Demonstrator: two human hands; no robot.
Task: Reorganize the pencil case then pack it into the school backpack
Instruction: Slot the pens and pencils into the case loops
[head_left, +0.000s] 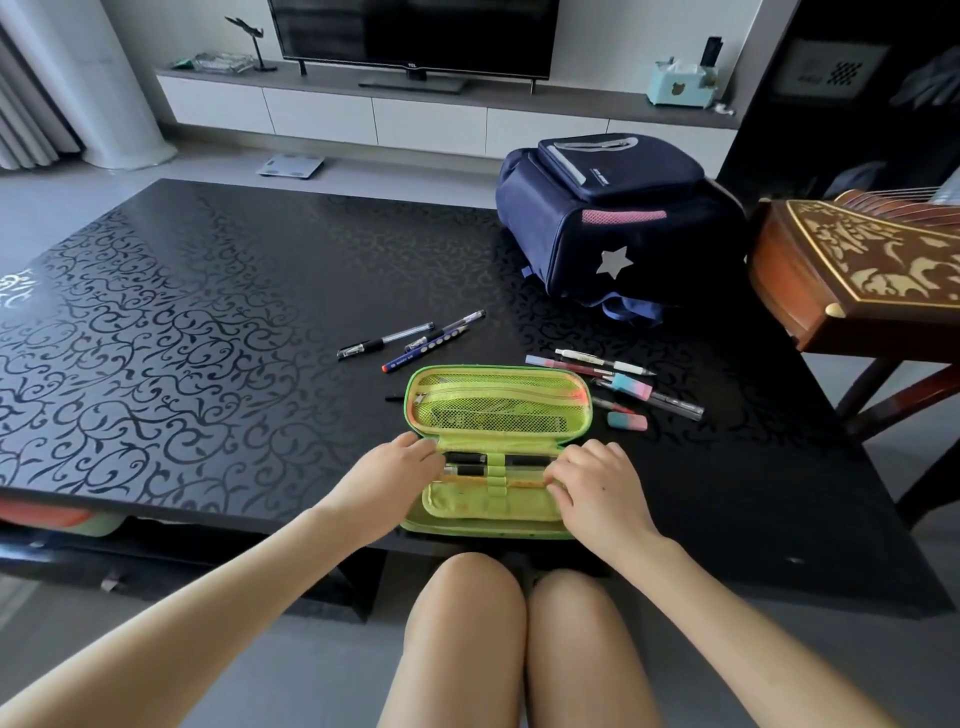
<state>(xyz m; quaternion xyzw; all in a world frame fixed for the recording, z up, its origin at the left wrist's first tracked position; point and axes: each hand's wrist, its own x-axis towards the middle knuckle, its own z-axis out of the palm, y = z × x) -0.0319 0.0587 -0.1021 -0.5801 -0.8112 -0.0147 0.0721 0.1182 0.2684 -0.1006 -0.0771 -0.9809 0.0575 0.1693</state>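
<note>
Pencil case (498, 400) lies open at the near edge of the table (208, 312), long axis left-right, mesh lid away from me. Left hand (395, 470) sits at the left end of the looped pens (524, 461), right hand (597, 488) at their right end. Fingers of both are bent down onto the pens; pinching or only pressing, cannot tell. Loose pens and erasers (623, 387) just right of case, nearer right hand. Three more pens (415, 340) lie beyond the lid's left corner. Backpack (613, 223) far right, well apart.
</note>
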